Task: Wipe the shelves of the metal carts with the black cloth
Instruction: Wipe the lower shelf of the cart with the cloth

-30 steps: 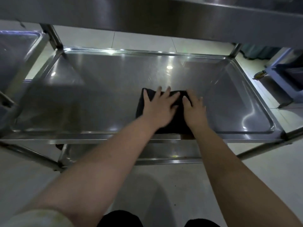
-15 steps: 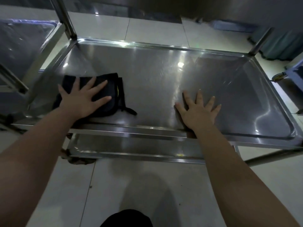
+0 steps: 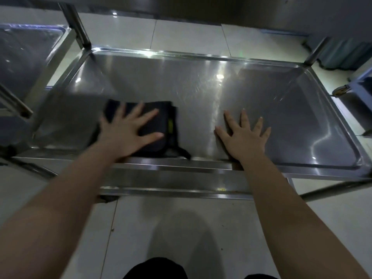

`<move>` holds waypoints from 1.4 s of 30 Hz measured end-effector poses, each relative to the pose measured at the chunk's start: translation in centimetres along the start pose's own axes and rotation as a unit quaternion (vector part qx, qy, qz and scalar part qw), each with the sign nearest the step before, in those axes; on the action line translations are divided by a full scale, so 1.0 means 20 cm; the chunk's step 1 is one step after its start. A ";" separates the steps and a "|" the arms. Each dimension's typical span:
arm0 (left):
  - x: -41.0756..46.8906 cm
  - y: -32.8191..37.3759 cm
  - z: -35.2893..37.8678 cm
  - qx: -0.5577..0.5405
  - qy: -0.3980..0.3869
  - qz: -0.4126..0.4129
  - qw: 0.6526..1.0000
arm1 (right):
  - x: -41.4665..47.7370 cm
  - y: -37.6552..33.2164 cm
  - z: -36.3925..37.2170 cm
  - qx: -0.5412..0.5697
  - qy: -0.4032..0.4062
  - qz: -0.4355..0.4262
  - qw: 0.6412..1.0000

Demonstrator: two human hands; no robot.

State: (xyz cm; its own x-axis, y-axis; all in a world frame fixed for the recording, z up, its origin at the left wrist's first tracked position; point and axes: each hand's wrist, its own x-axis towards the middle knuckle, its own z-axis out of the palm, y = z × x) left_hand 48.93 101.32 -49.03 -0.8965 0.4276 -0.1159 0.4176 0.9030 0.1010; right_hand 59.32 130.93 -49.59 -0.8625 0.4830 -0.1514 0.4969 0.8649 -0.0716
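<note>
The left hand (image 3: 128,133), fingers spread flat, has slid the folded black cloth (image 3: 161,117) rightward along the front of the shiny steel cart shelf (image 3: 181,81). The right hand (image 3: 243,137) lies splayed on bare metal nearby. The cloth's loose tail (image 3: 183,152) may snag the rim (image 3: 201,162) and bunch.

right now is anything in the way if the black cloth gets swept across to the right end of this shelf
Yes: the right hand lies flat on the shelf just right of the black cloth that the left hand presses. Beyond it, nothing visible up to the right rim.
</note>
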 end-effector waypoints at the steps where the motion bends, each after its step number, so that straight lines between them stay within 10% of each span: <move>1: -0.01 -0.16 -0.02 -0.005 -0.003 -0.036 0.999 | 0.00 0.00 0.00 -0.002 0.001 0.001 1.000; 11: 0.00 -0.27 -0.09 -0.032 -0.011 -0.129 0.991 | 0.00 -0.66 0.00 -0.020 -0.014 -0.174 0.984; 24: 0.35 -0.04 -0.13 -0.009 -0.020 -0.093 0.995 | 0.03 -0.67 0.05 -0.020 0.008 -0.150 0.989; 33: -0.27 -0.04 -0.02 0.008 -0.051 -0.044 0.998 | 0.01 -0.67 0.05 -0.027 -0.002 -0.154 0.988; 42: 0.25 -0.22 -0.15 -0.037 -0.039 -0.113 0.992 | -0.01 -0.70 0.05 -0.044 0.008 -0.152 0.987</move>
State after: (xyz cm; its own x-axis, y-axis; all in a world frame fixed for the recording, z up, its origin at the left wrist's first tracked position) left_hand 42.10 99.44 -47.01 -0.9508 0.2187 -0.2192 0.1925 0.9720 0.1347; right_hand 52.58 118.60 -49.55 -0.9721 0.2012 -0.1204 0.2056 0.9783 -0.0257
